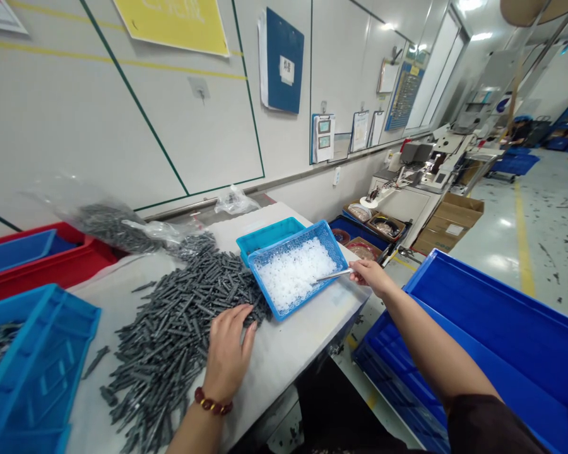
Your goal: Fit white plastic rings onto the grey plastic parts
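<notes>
Left hand (pixel 228 348) (beaded bracelet) lies spread, fingers apart, on grey plastic rods (pixel 180 321) mid-table; right hand (pixel 370 275) pinches tweezers (pixel 332 275) over the blue basket (pixel 265 257) at the table's right edge

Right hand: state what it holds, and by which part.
The right hand pinches metal tweezers by their rear end, tips over the white parts in the blue basket.
</notes>
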The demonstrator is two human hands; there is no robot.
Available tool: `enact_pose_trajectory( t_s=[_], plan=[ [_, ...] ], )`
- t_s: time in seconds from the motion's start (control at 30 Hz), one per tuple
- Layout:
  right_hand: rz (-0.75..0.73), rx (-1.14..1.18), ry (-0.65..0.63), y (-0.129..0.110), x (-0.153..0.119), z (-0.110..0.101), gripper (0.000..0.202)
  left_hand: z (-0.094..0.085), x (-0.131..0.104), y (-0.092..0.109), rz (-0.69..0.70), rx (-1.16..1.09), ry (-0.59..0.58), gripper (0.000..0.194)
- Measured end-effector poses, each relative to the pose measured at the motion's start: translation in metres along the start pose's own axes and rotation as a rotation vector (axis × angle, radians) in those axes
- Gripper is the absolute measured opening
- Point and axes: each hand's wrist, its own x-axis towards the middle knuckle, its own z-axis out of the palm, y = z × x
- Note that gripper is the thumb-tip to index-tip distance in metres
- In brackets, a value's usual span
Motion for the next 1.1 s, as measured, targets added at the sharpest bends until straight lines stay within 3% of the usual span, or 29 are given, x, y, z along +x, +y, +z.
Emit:
enact_pose_trajectory(
  t_s=[0.23, 0.37, 0.6, 0.73, 0.83, 1.1],
  plan=[
    [0.05, 0.13, 0.026, 0.003, -0.014, 0.004, 0.033, -0.002, 0.0, 0.006, 0.015, -0.014, 0.029, 0.025],
    [0.008, 0.149, -0.028, -0.005, -0.03, 0.024, 0.035, 0.0, -0.002, 0.011, 0.062, -0.019, 0.018, 0.024],
    [-0.242, -0.052, -0.184, -0.026, -0.061, 0.077, 0.028, -0.005, 0.0, 0.018, 0.051, 0.089, -0.121, 0.028],
    [-0.407, -0.22, -0.098, -0.033, -0.065, 0.09, 0.028, -0.007, 0.0, 0.023, 0.065, 0.063, -0.186, 0.03],
    [-0.527, -0.304, -0.039, -0.032, -0.065, 0.097, 0.03, -0.006, 0.0, 0.026, 0.105, 0.06, -0.199, 0.029],
    [-0.792, -0.521, -0.102, -0.01, -0.083, 0.14, 0.032, -0.002, -0.003, 0.029, 0.16, 0.018, -0.191, 0.027]
  ],
)
